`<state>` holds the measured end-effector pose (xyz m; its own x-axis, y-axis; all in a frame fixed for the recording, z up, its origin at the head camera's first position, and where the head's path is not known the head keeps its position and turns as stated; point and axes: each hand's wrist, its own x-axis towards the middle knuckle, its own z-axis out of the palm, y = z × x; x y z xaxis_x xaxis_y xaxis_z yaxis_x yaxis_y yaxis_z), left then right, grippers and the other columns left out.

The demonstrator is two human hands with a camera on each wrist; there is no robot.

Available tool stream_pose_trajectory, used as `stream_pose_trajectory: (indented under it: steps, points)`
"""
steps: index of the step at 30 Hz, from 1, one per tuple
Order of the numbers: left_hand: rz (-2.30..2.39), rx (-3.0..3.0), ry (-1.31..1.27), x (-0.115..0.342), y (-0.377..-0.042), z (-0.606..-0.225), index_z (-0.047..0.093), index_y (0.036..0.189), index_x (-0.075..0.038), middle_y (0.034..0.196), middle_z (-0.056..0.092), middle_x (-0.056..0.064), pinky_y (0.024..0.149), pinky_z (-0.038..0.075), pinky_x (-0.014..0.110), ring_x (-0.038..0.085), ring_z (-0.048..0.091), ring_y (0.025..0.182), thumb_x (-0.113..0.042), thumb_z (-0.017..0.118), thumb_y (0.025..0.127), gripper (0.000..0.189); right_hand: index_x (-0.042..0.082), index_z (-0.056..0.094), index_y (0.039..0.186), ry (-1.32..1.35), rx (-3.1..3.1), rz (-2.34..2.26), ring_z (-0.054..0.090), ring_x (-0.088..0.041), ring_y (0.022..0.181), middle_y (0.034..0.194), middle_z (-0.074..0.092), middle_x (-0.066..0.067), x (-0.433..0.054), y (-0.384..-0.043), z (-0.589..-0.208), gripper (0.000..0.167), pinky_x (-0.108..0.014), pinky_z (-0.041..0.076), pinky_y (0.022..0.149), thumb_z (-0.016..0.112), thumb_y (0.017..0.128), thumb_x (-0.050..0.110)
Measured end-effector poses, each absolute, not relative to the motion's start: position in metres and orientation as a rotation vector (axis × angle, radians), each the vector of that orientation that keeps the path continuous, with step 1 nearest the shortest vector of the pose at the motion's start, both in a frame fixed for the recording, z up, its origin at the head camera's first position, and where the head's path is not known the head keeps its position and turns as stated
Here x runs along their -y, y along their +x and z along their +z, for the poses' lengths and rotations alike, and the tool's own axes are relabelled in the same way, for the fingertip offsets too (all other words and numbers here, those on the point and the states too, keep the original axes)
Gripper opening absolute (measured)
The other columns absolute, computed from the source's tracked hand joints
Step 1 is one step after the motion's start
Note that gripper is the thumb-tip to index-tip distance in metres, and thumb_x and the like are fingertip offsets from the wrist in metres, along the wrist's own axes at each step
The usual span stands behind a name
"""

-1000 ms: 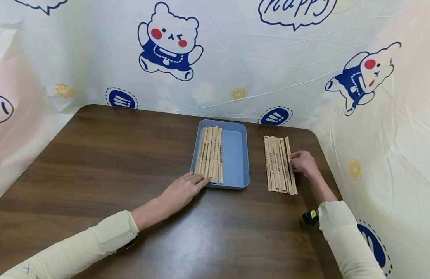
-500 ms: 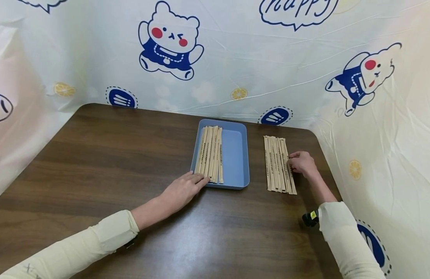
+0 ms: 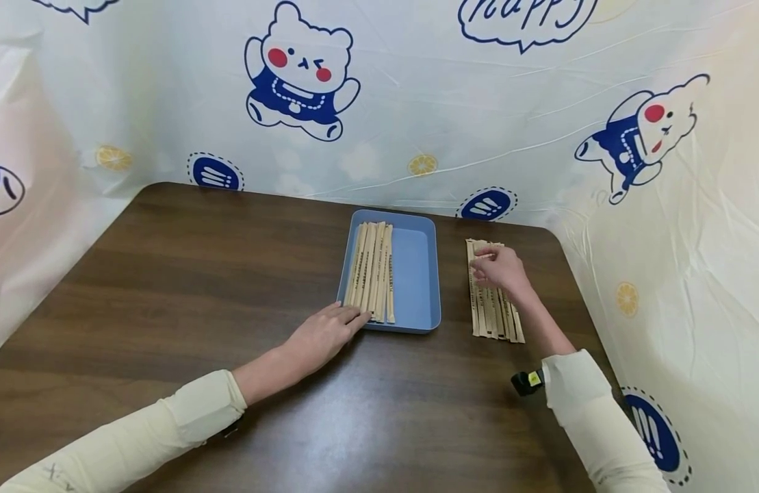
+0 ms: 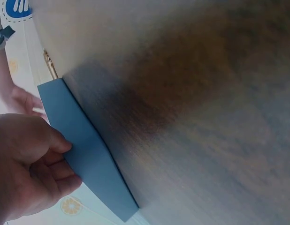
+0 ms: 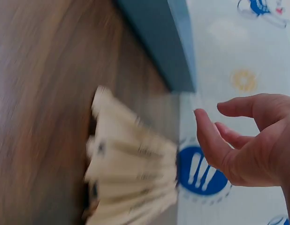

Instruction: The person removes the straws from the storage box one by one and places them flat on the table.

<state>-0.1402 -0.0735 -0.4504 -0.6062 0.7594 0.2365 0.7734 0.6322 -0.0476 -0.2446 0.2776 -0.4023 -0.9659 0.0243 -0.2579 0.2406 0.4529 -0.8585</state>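
Note:
In the head view my left hand is at the near left corner of a blue tray. The left wrist view shows its thumb and curled fingers gripping the tray wall. Several slim sticks in printed tan paper wrappers lie side by side in the tray's left half. A second row of wrapped sticks lies on the table right of the tray. My right hand is above that row and hides part of it. Nothing is between its parted thumb and fingers in the right wrist view.
The dark wooden table runs back to a pale printed sheet hung behind it and along both sides. A strip of table separates the tray from the right-hand row. A small black device sits at the right cuff.
My right hand has left the right edge of the loose row and moved left over it. The row's outermost stick was drawn in against the others. My left hand and the tray stay put.

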Motion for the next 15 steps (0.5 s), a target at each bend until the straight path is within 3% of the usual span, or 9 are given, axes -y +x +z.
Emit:
stream_pose_trajectory:
  steps: [7, 15]
  points:
    - [-0.089, 2.606, -1.240, 0.074, -0.141, -0.451, 0.059, 0.135, 0.001, 0.124, 0.064, 0.019, 0.103, 0.047, 0.046, 0.032, 0.062, 0.116, 0.008, 0.071, 0.087, 0.050, -0.007, 0.042, 0.144, 0.023, -2.337, -1.599, 0.060, -0.045, 0.109, 0.127, 0.054, -0.034, -0.237, -0.247, -0.394, 0.049, -0.049, 0.056, 0.087, 0.056, 0.099, 0.001]
    - [-0.096, 2.610, -1.249, 0.074, -0.140, -0.452, 0.059, 0.135, 0.002, 0.124, 0.064, 0.020, 0.103, 0.047, 0.046, 0.032, 0.062, 0.116, 0.008, 0.070, 0.087, 0.049, -0.006, 0.046, 0.143, -0.025, -2.289, -1.632, 0.062, -0.042, 0.103, 0.114, 0.059, -0.029, -0.199, -0.246, -0.406, 0.049, -0.041, 0.061, 0.074, 0.058, 0.096, -0.003]
